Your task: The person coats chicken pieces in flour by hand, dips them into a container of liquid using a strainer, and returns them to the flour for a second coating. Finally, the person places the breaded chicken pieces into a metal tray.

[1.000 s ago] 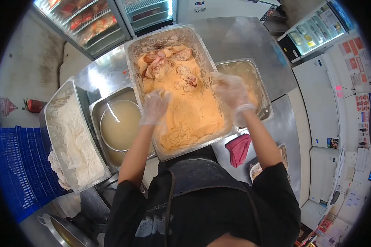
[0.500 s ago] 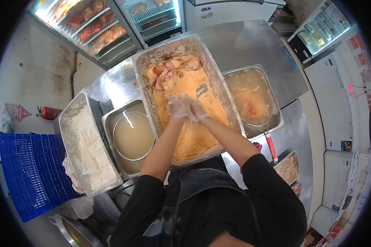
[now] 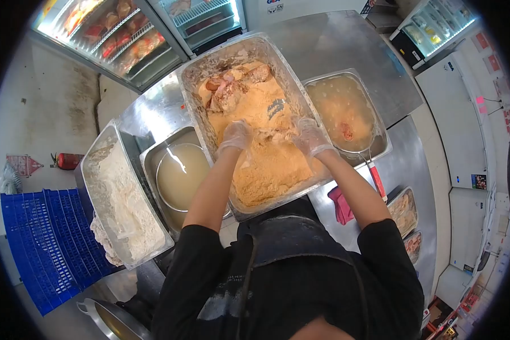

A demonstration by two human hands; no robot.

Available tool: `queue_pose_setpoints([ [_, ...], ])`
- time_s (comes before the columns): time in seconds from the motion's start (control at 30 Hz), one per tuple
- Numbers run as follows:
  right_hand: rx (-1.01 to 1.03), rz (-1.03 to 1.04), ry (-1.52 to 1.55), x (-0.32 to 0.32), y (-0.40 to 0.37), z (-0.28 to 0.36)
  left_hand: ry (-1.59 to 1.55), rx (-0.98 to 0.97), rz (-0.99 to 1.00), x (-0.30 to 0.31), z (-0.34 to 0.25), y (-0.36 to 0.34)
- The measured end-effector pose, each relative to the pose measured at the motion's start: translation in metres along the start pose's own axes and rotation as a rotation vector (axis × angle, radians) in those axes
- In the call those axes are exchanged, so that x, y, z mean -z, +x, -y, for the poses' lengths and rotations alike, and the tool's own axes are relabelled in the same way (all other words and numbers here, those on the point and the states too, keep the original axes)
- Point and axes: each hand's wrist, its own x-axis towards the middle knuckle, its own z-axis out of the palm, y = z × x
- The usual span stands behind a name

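My left hand [image 3: 236,135], in a clear plastic glove, lies in the orange-tan breading flour [image 3: 272,181], its loosely curved fingers partly sunk in it. Across from it, my right hand [image 3: 310,137], gloved the same way, is spread by the right wall of the deep metal tub [image 3: 248,215]. Ridged, clumpy flour lies between the two hands, which are well apart. Beyond them, coated chicken pieces [image 3: 228,96] are heaped at the tub's far end. A dark grey patch [image 3: 275,107] shows on the flour near the right hand.
To the right stands a pan of cloudy liquid [image 3: 337,105] with a red-handled strainer [image 3: 377,180]. On the left are a pan with a round sieve in pale liquid [image 3: 182,184] and a tub of white flour [image 3: 124,198]. A pink cloth [image 3: 340,205] lies near my right forearm.
My hands, together over the middle of the flour before, have parted: the left slightly left, the right over to the tub's right wall. The flour between them is now clumped. The view has shifted slightly.
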Motion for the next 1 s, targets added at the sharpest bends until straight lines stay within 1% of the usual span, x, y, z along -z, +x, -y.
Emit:
queue_pose_setpoints([
  [0.03,-0.001,0.002,-0.001,-0.001,0.005,0.0,-0.044,-0.006,-0.023,-0.005,0.0,-0.008],
  [0.07,-0.115,0.291,-0.137,-0.004,0.013,0.003,-0.045,-0.007,-0.018,-0.011,-0.004,-0.017],
  [0.1,-0.228,0.58,-0.274,-0.008,0.017,0.007,-0.15,0.066,-0.061,0.008,-0.014,-0.039],
  [0.13,-0.225,0.581,-0.275,-0.01,0.013,0.013,-0.256,0.143,-0.107,0.027,-0.021,-0.057],
  [0.17,-0.154,0.531,-0.249,-0.01,0.007,0.021,-0.255,0.145,-0.107,0.043,-0.025,-0.068],
  [0.2,-0.083,0.481,-0.225,-0.013,0.0,0.029,-0.192,0.063,0.054,0.056,-0.028,-0.078],
  [0.23,-0.079,0.485,-0.228,-0.019,-0.005,0.037,-0.131,-0.018,0.214,0.06,-0.032,-0.085],
  [0.27,-0.14,0.482,-0.286,-0.026,-0.009,0.045,-0.135,-0.013,0.213,0.056,-0.039,-0.093],
  [0.3,-0.201,0.475,-0.344,-0.031,-0.013,0.05,-0.067,-0.067,0.258,0.05,-0.046,-0.1],
  [0.33,-0.196,0.474,-0.347,-0.032,-0.021,0.053,0.0,-0.122,0.301,0.042,-0.051,-0.106],
  [0.37,-0.222,0.565,-0.305,-0.034,-0.032,0.056,-0.001,-0.119,0.299,0.03,-0.055,-0.111],
  [0.4,-0.254,0.657,-0.258,-0.035,-0.04,0.058,-0.039,-0.13,0.238,0.02,-0.06,-0.118],
  [0.43,-0.259,0.656,-0.256,-0.038,-0.042,0.061,-0.077,-0.143,0.177,0.013,-0.063,-0.12],
  [0.47,-0.298,0.72,-0.237,-0.044,-0.041,0.067,-0.076,-0.147,0.177,0.007,-0.064,-0.118],
  [0.5,-0.337,0.786,-0.216,-0.052,-0.043,0.072,-0.133,-0.098,0.226,0.017,-0.065,-0.124],
  [0.53,-0.342,0.785,-0.215,-0.074,-0.043,0.067,-0.191,-0.049,0.271,0.024,-0.066,-0.126],
  [0.57,-0.225,0.762,-0.307,-0.108,-0.043,0.055,-0.191,-0.054,0.27,0.022,-0.065,-0.13],
  [0.6,-0.111,0.734,-0.396,-0.116,-0.042,0.057,-0.369,0.044,0.23,0.018,-0.062,-0.135],
  [0.63,-0.118,0.726,-0.395,-0.12,-0.037,0.055,-0.547,0.143,0.185,0.016,-0.06,-0.137],
  [0.67,-0.082,0.762,-0.353,-0.124,-0.031,0.052,-0.545,0.139,0.184,0.014,-0.059,-0.133],
  [0.73,-0.044,0.798,-0.307,-0.111,-0.022,0.057,-0.454,0.162,0.275,0.021,-0.052,-0.124],
  [0.77,-0.124,0.673,-0.229,-0.097,-0.019,0.058,-0.451,0.161,0.275,0.027,-0.047,-0.121],
  [0.8,-0.202,0.545,-0.153,-0.082,-0.014,0.058,-0.489,0.149,0.239,0.046,-0.042,-0.121],
  [0.83,-0.202,0.544,-0.156,-0.071,-0.01,0.05,-0.53,0.138,0.204,0.057,-0.038,-0.119],
  [0.87,-0.072,0.543,-0.168,-0.06,-0.009,0.04,-0.533,0.138,0.207,0.055,-0.032,-0.116],
  [0.9,0.059,0.537,-0.177,-0.053,-0.011,0.033,-0.433,-0.065,0.088,0.051,-0.023,-0.111],
  [0.93,0.063,0.533,-0.182,-0.047,-0.015,0.027,-0.384,-0.165,0.026,0.042,-0.015,-0.105],
  [0.97,-0.003,0.408,-0.112,-0.044,-0.021,0.023,-0.33,-0.261,-0.043,0.033,-0.006,-0.098],
  [1.0,-0.073,0.281,-0.037,-0.041,-0.026,0.023,-0.435,-0.343,-0.209,0.013,0.0,-0.089],
])
